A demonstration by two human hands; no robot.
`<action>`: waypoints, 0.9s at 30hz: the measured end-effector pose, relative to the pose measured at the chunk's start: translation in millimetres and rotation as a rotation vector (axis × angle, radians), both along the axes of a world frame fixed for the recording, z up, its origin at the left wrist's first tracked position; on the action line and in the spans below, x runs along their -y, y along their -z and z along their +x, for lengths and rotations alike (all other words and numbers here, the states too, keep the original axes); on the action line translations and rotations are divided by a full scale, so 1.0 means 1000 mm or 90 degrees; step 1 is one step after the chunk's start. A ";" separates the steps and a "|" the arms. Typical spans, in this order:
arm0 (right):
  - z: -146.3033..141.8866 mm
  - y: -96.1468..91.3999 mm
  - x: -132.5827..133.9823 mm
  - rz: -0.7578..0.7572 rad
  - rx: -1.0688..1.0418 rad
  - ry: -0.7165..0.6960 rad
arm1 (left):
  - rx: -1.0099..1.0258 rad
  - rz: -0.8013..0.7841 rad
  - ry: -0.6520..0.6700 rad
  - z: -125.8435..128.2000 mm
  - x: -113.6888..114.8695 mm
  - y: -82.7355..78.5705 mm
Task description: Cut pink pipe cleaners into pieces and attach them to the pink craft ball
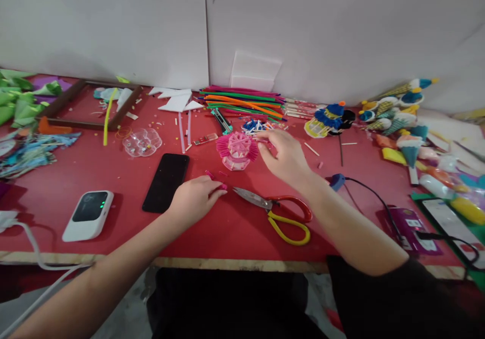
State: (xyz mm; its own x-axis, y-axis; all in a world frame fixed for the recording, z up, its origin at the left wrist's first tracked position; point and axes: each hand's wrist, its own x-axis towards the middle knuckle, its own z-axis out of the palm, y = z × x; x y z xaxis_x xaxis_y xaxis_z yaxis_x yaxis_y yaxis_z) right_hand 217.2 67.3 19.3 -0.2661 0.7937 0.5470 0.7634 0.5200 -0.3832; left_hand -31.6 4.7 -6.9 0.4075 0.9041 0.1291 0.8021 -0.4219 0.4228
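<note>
A pink craft figure (238, 148), with pleated side pieces and pale sticks across its front, stands in the middle of the red table. My right hand (283, 156) is at its right edge, thumb and forefinger curled round that side. In front of the figure and to its left, my left hand (197, 197) pinches a small bright pink fuzzy piece (223, 187). More pink scraps lie just beyond those fingers. Scissors (271, 206) with one red and one yellow handle lie slightly open between my forearms, touched by neither hand.
A black phone (165, 182) and a white device (88, 215) lie on the left. Coloured pipe cleaners (242, 101), a cutter (222, 121) and blue and white bits (257, 126) are behind the figure. A blue-and-yellow figure (326, 120) and small cone crafts (397, 109) stand right; a cabled purple box (415, 232) sits front right.
</note>
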 end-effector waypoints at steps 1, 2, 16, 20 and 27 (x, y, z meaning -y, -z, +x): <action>0.003 0.006 0.008 -0.008 -0.010 0.000 | -0.011 -0.003 -0.004 0.002 0.001 -0.001; 0.005 0.011 0.014 -0.018 -0.021 0.002 | -0.022 -0.009 -0.007 0.003 0.002 -0.002; -0.012 0.024 0.043 -0.258 0.135 0.024 | 0.352 -0.117 -0.240 0.020 -0.056 -0.025; 0.017 0.008 0.060 -0.221 0.162 0.016 | 0.463 -0.270 -0.260 0.032 -0.084 -0.022; 0.162 0.011 0.069 -0.282 0.290 0.141 | 0.525 -0.402 -0.220 0.038 -0.102 -0.027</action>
